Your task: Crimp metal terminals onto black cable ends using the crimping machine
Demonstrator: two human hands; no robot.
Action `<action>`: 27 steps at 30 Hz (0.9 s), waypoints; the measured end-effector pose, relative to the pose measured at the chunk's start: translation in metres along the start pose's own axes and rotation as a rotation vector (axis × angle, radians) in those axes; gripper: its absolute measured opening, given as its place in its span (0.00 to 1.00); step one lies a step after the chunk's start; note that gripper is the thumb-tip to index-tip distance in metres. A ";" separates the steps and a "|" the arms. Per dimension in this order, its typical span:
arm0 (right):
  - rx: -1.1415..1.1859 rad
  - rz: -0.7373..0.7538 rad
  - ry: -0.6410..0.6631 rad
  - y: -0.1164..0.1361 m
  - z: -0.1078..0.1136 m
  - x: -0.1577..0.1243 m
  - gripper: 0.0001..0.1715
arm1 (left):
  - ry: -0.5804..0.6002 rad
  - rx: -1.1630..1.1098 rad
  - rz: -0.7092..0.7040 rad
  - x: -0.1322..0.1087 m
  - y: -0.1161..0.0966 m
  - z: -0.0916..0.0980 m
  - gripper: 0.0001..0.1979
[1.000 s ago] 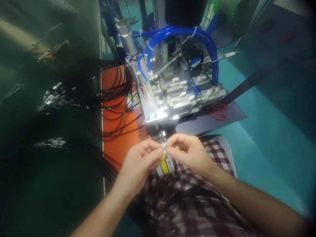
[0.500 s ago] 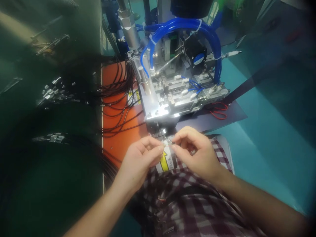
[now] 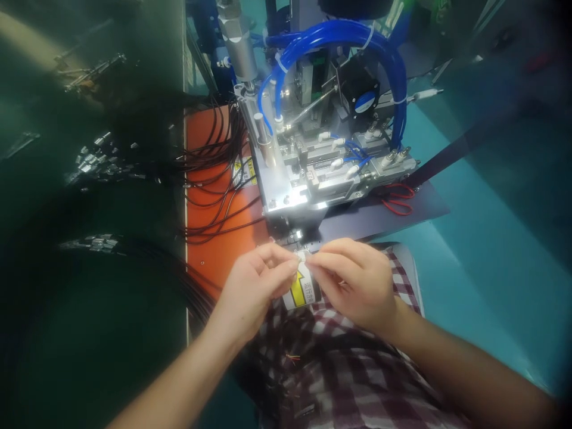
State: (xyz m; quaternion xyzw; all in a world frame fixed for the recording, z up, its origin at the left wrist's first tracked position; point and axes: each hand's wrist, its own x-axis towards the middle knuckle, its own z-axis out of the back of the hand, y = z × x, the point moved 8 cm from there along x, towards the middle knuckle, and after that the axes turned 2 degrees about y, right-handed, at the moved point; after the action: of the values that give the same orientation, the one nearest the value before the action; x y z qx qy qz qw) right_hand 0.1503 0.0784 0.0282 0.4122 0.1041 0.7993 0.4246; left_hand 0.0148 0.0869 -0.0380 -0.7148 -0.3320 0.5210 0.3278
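Observation:
Just in front of the machine, my two hands meet fingertip to fingertip. My left hand is closed in a pinch of thumb and forefinger, with a tiny pale wire end at the tips. Facing it, my right hand is pinched too; what lies between its fingers is too small to make out. Behind the fingertips shows a white label with a yellow arrow and printed characters. Several fine coloured wires stick out over my checked clothing below the hands.
A metal machine with blue air tubes stands ahead on an orange plate. Black cables cross that plate from the dark green table at left, where bunches of metal-ended cables lie.
My right fingers have closed more tightly and come slightly nearer the left fingertips; the thin reddish strand seen between them is now hidden. My left hand barely moves. The view has shifted slightly.

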 end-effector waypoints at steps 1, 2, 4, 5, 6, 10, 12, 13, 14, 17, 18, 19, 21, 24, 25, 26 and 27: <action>0.007 -0.003 0.007 0.000 -0.001 0.000 0.05 | -0.003 0.004 0.000 0.000 0.000 0.000 0.10; 0.017 -0.006 0.015 0.000 -0.002 0.000 0.05 | -0.009 0.009 0.000 0.000 0.000 0.000 0.10; 0.036 -0.016 0.040 0.000 -0.005 0.001 0.04 | -0.025 0.025 -0.001 -0.001 0.000 0.001 0.10; 0.043 -0.022 0.055 0.000 -0.007 0.002 0.04 | -0.032 0.030 -0.002 -0.001 0.000 0.001 0.10; 0.049 -0.031 0.066 -0.001 -0.008 0.002 0.05 | -0.037 0.035 -0.003 -0.001 0.000 0.001 0.10; 0.105 -0.068 0.080 -0.005 -0.009 0.002 0.05 | -0.043 0.032 -0.008 -0.002 -0.001 0.002 0.10; 0.135 -0.091 0.070 -0.007 -0.007 0.000 0.05 | -0.045 0.036 -0.011 -0.002 -0.002 0.001 0.10; 0.147 -0.106 0.067 -0.009 -0.006 -0.001 0.05 | -0.045 0.041 -0.012 -0.002 -0.002 0.001 0.10; 0.154 -0.122 0.065 -0.010 -0.005 -0.002 0.05 | -0.046 0.046 -0.013 -0.002 -0.003 0.001 0.10; 0.168 -0.158 0.072 -0.011 -0.005 -0.003 0.04 | -0.044 0.054 -0.023 -0.001 -0.003 0.001 0.09; 0.171 -0.163 0.075 -0.011 -0.006 -0.003 0.03 | -0.044 0.051 -0.024 -0.001 -0.003 0.001 0.09; 0.171 -0.165 0.076 -0.010 -0.006 -0.003 0.03 | -0.042 0.049 -0.027 -0.001 -0.003 0.001 0.09; 0.182 -0.164 0.073 -0.009 -0.007 -0.002 0.04 | -0.038 0.045 -0.029 -0.001 -0.002 0.002 0.09; 0.235 -0.171 0.029 -0.009 -0.005 -0.001 0.05 | -0.037 0.042 -0.030 -0.001 -0.002 0.002 0.08; 0.249 -0.172 0.010 -0.009 -0.003 -0.001 0.06 | -0.037 0.040 -0.030 -0.001 -0.001 0.002 0.08; 0.255 -0.175 -0.006 -0.010 -0.002 -0.001 0.06 | -0.038 0.037 -0.030 -0.001 -0.001 0.003 0.08; 0.254 -0.178 -0.020 -0.010 -0.001 -0.002 0.07 | -0.039 0.035 -0.033 -0.001 -0.001 0.003 0.08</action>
State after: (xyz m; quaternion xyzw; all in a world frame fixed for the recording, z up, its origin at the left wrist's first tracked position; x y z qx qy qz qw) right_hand 0.1557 0.0834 0.0211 0.4599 0.2364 0.7347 0.4391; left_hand 0.0117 0.0869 -0.0372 -0.6932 -0.3407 0.5349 0.3423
